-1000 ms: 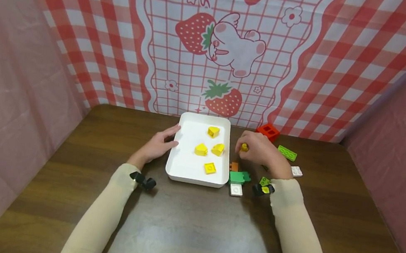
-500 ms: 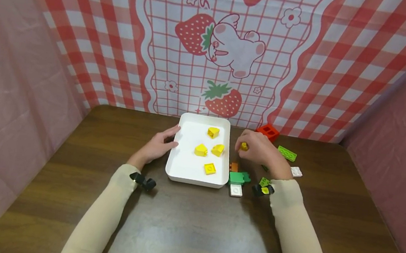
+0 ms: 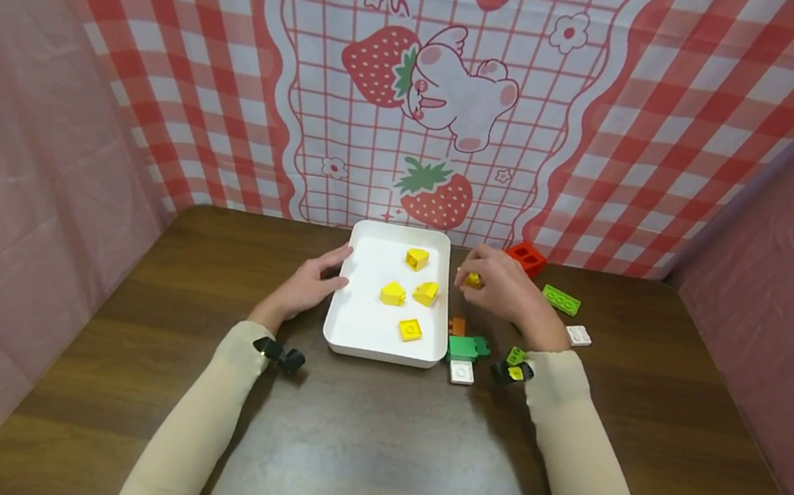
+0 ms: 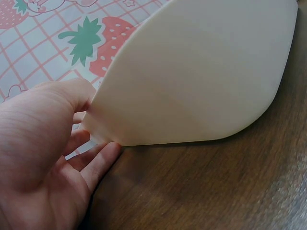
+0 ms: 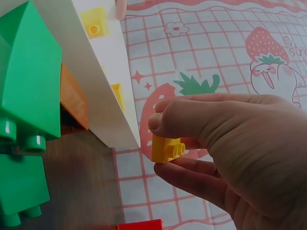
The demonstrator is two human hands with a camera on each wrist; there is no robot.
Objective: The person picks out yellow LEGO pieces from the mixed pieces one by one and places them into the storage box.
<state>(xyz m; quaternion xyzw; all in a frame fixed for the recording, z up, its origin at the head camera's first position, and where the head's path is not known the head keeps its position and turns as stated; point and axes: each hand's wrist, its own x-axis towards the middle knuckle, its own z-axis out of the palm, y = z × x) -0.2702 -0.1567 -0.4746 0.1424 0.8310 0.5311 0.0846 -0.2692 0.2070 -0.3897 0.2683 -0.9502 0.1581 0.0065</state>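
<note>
My left hand (image 3: 308, 282) holds the left side of a white tray (image 3: 358, 333). In the left wrist view the thumb lies at the rim and the other fingers are lower against the outer wall (image 4: 201, 96). Several yellow toy bricks lie in the tray, among them a wedge-like one (image 3: 393, 294) and a flat square one (image 3: 410, 330). Just right of the tray, my right hand (image 3: 503, 284) pinches a small yellow brick (image 5: 163, 149) between thumb and fingers. Its round studs show in the right wrist view; the fingers cover part of it.
Close to the tray's right wall lie an orange brick (image 3: 458, 326), a green brick (image 3: 462, 348) and a white plate brick (image 3: 461, 372). Further right are a red brick (image 3: 528, 258), a lime plate (image 3: 561, 300) and another white piece (image 3: 579, 335). A patterned cloth (image 3: 559, 176) hangs behind the table.
My right hand has moved slightly away from me and left toward the tray, with the yellow brick between its fingers. The left hand and the tray look unmoved.
</note>
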